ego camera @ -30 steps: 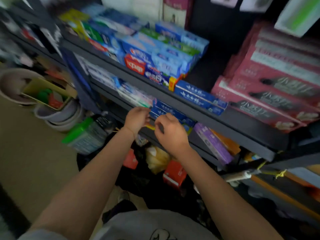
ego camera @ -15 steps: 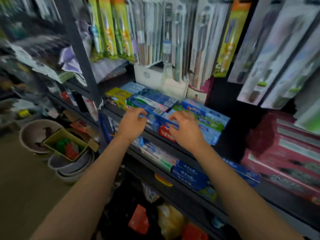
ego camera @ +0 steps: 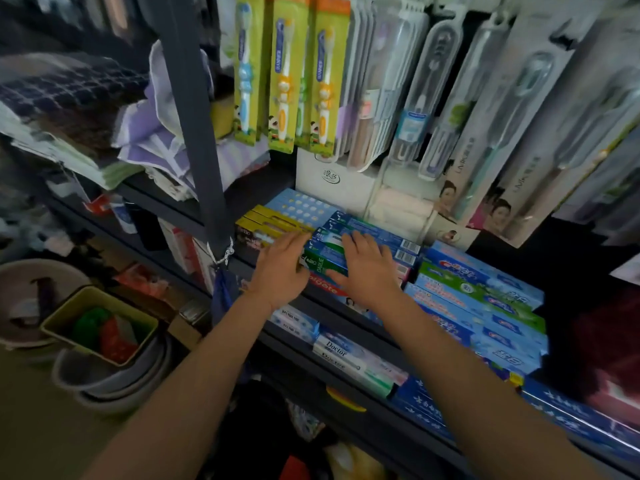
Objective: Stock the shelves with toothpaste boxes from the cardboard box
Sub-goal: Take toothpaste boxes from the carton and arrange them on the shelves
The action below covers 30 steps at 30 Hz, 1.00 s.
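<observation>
While both arms are stretched toward the middle shelf (ego camera: 242, 261), a green-and-blue toothpaste box (ego camera: 323, 259) is being squared onto a stack of similar cartons. It is steadied by the left hand (ego camera: 280, 268) at its end and pressed flat by the right hand (ego camera: 367, 268), fingers straight and slightly spread. Placement seems nearly done (the cardboard box is not seen); another carton must likely be fetched next.

Kids' toothbrush packs (ego camera: 287, 74) hang above; basins (ego camera: 114, 379) on floor, left.
</observation>
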Motion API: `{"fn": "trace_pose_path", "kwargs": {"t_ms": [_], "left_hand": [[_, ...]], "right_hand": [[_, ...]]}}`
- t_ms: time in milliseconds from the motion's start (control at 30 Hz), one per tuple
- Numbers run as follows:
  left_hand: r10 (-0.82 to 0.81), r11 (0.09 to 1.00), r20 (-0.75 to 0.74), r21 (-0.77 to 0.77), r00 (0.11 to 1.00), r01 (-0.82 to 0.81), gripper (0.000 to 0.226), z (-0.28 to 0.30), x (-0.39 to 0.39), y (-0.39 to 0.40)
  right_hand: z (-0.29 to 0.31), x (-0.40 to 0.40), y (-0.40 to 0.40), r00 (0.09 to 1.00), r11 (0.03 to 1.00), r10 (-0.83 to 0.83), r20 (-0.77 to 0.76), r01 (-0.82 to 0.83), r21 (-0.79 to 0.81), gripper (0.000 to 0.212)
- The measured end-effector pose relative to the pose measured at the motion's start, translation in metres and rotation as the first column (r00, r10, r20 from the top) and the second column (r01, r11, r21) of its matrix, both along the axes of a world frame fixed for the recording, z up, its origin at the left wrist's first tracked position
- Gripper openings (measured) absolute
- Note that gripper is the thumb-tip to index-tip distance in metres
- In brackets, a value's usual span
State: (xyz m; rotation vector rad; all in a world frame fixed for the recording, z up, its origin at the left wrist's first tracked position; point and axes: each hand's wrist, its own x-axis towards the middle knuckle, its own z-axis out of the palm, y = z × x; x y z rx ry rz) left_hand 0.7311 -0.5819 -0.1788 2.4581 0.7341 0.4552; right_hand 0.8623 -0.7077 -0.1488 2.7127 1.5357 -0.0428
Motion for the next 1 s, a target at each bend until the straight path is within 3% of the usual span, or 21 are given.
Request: {"fn": "trace_pose_path", "kwargs": {"t_ms": [100,367,467,533,633,733,900,1000], "left_hand": [[-0.081,0.995,0.008,-0.050,0.997,0.081,0.081,-0.010,0.003,0.001],[-0.060,0.991,0.039,0.126,0.997,0.055,0.081,-0.014,-0.006,0.013],[-0.080,0.990,0.034,0.123,0.996,0.076,0.084,-0.013,-0.003,0.018],[-0.089,0.988,0.012,0.129,0.996,0.087,0.087,-0.012,-0.001,0.020],[-0.057,0.984,-0.084,0.166,0.995,0.070,0.099,-0.007,0.003,0.019],[-0.038,0.941,-0.132,0.329,0.991,0.079,0.117,-0.007,0.011,0.011],[-0.187,0.791,-0.163,0.559,0.969,0.247,0.116,-0.024,0.028,-0.007],[-0.180,0.791,-0.120,0.573,0.976,0.216,0.108,-0.028,0.034,-0.016]], "right_hand": [[-0.009,-0.006,-0.003,0.998,1.000,0.007,0.063,-0.006,-0.015,0.078],[-0.003,-0.003,-0.007,0.999,0.998,0.051,0.021,-0.051,0.034,0.079],[0.010,0.015,-0.004,0.992,0.986,0.066,-0.108,-0.048,0.161,0.078],[0.021,0.038,0.004,0.980,0.963,-0.047,-0.196,0.096,0.250,0.076],[0.026,0.065,0.014,0.947,0.953,-0.246,-0.208,0.275,0.124,0.082],[0.013,0.070,0.020,0.935,0.950,-0.312,-0.170,0.308,-0.051,0.087],[0.003,0.063,0.025,0.944,0.951,-0.309,-0.119,0.306,-0.040,0.086],[0.001,0.063,0.024,0.937,0.950,-0.313,-0.153,0.311,-0.036,0.085]]}}
